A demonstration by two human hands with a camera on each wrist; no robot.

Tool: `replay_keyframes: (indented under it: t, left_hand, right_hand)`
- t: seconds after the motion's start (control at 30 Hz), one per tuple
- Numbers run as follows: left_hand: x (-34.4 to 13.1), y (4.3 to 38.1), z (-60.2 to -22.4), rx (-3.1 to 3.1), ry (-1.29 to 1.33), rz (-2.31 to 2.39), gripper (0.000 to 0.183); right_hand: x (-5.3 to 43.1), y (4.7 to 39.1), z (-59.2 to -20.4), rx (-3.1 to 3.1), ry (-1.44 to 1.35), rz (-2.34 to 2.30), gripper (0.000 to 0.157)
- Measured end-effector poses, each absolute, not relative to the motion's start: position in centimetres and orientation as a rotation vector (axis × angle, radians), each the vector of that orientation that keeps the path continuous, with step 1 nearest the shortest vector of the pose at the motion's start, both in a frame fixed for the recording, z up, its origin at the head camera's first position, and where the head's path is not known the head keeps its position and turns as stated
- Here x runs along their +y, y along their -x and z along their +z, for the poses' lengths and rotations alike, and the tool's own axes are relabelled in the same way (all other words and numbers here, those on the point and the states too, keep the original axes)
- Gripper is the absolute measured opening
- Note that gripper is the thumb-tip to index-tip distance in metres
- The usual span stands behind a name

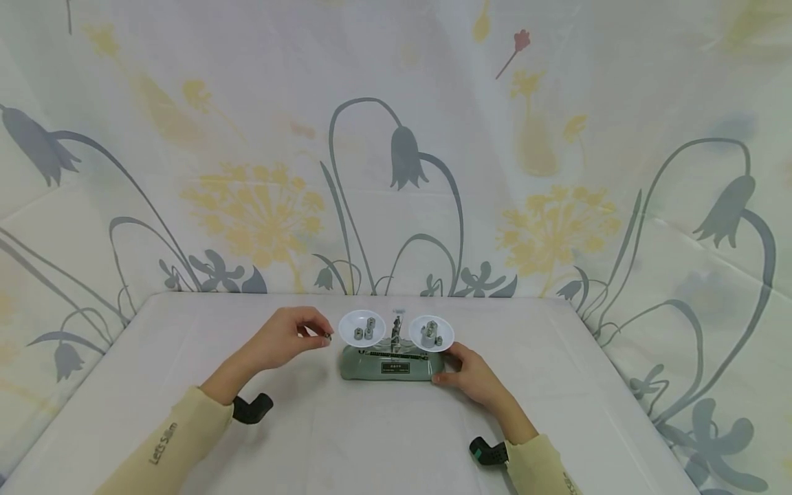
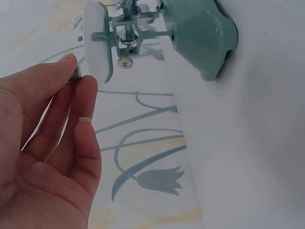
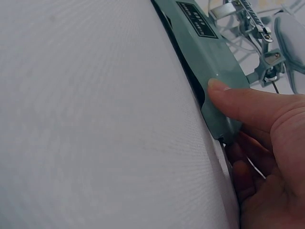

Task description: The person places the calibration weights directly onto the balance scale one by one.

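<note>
A green balance scale (image 1: 359, 367) stands on the table, a white pan at each side. Several metal weights (image 1: 368, 333) rest on its left pan (image 1: 354, 317), and several more (image 1: 428, 337) on the right pan (image 1: 447, 327). Just left of the left pan, my left hand (image 1: 287, 338) pinches a small metal weight (image 2: 76, 74) between thumb and fingertips, partly hidden by them. My right hand (image 1: 475, 375) grips the right end of the scale's base (image 3: 214, 62), thumb on the front and fingers behind, partly out of sight.
A white cloth covers the table (image 1: 396, 440). Behind it hangs a flower-printed curtain (image 1: 433, 227). Black devices (image 1: 252, 409) are strapped at both wrists, below the cream sleeves (image 1: 179, 440).
</note>
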State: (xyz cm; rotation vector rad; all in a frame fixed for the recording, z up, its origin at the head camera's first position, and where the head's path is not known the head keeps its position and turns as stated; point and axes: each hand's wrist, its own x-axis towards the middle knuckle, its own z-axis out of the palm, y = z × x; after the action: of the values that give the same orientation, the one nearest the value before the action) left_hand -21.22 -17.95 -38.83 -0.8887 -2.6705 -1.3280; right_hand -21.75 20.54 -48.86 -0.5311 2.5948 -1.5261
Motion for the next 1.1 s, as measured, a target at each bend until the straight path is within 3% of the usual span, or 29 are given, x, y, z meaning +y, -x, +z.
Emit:
replay_keyframes:
  t: [1.1]
  left_hand:
    - [-15.1, 22.6, -37.8, -2.676, 1.020, -1.250, 0.014]
  right_hand:
    - [20.6, 21.9, -49.1, 2.612, 0.533, -1.499, 0.066]
